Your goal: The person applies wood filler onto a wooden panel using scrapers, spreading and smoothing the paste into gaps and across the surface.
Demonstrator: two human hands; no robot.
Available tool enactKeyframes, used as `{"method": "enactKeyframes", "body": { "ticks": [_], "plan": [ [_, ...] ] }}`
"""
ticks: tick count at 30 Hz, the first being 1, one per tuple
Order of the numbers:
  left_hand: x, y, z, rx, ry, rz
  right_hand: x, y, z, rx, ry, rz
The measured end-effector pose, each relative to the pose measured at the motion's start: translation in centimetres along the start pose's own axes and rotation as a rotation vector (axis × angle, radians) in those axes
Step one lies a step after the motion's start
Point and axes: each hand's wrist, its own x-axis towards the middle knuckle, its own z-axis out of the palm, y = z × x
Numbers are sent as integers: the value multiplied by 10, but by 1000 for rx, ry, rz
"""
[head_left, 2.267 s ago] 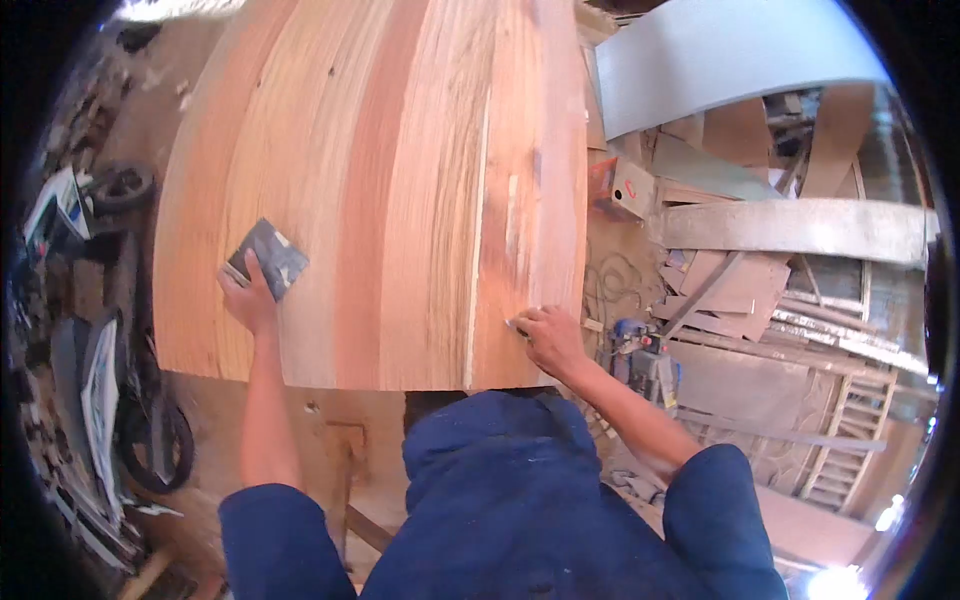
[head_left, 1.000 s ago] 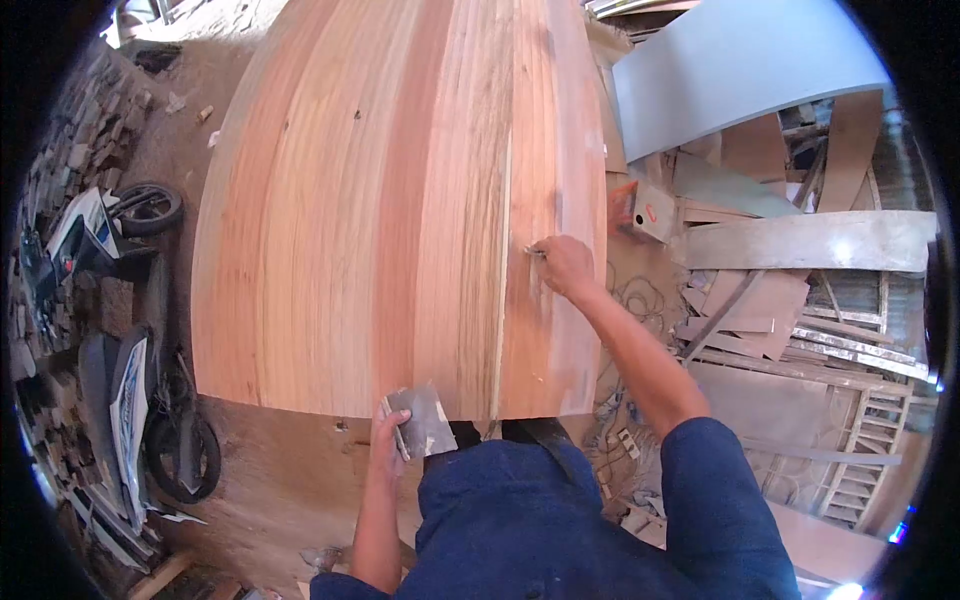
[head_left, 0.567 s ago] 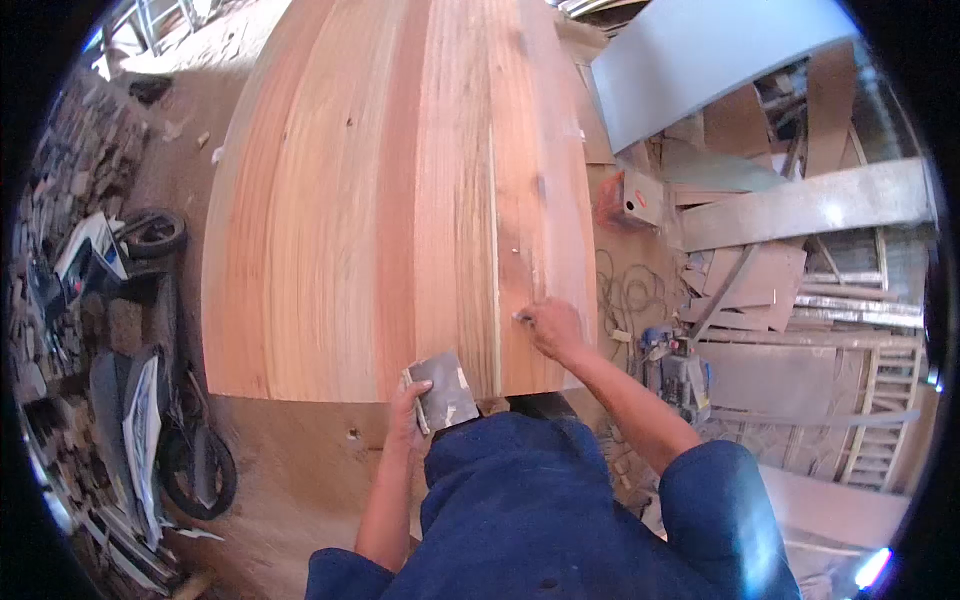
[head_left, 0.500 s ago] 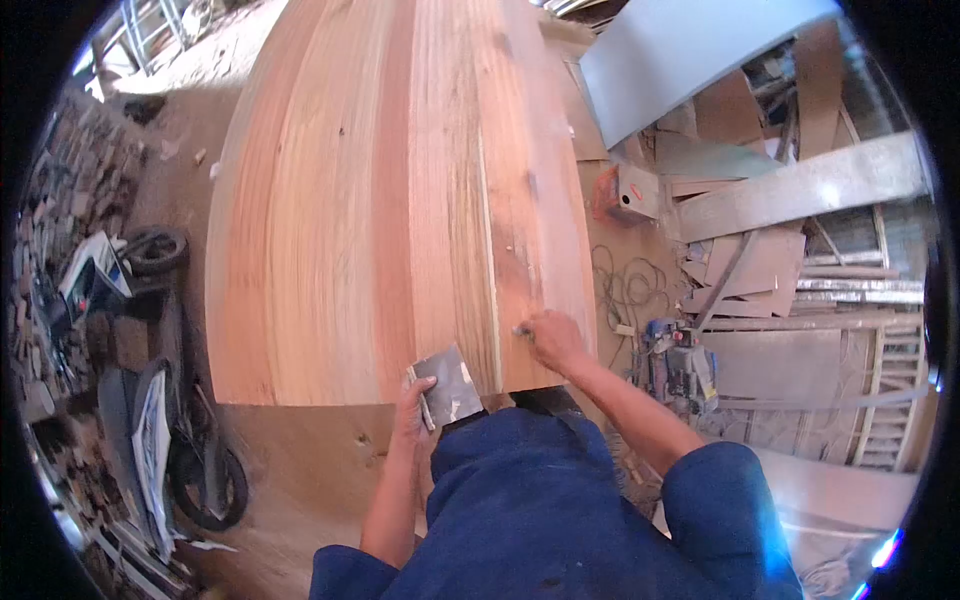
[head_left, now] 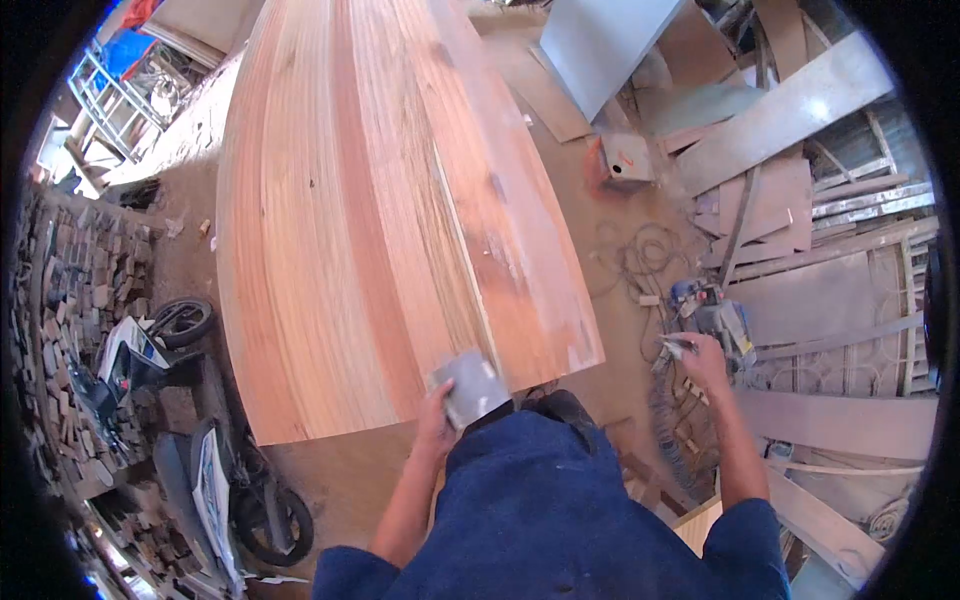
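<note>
A wide wooden panel [head_left: 330, 230] of glued strips in light and reddish tones lies before me, with a pale pinkish smear along its right side. My left hand [head_left: 436, 425] grips a flat grey square plate [head_left: 472, 390] at its left edge, over the panel's near end. Off the panel's right side, my right hand [head_left: 706, 362] is closed around a small tool that looks like a putty knife [head_left: 680, 343]. Its blade points left, and most of its handle is hidden in the fingers.
A motorcycle [head_left: 215, 470] and stacked wood offcuts [head_left: 95, 290] stand at the left. To the right are an orange-and-white box [head_left: 622, 160], a coiled cable [head_left: 650, 250], a blue machine [head_left: 715, 315] and leaning boards [head_left: 790, 115].
My right hand has lifted off the panel and moved right, past its edge, with the putty knife. The left hand still holds the plate. The view has turned, so the panel appears slanted.
</note>
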Motion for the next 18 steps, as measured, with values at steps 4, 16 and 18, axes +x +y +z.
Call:
{"method": "enactKeyframes", "body": {
  "ticks": [4, 16, 18],
  "plan": [
    [15, -14, 87, 30, -210, -26, -17, -32, 68, 841, -222, -29],
    [176, 96, 169, 1568, -485, 654, -88, 18, 136, 1289, 319, 279],
    [245, 127, 155, 1821, -303, 1064, -111, 19, 139, 1341, 485, 297]
  ]
}}
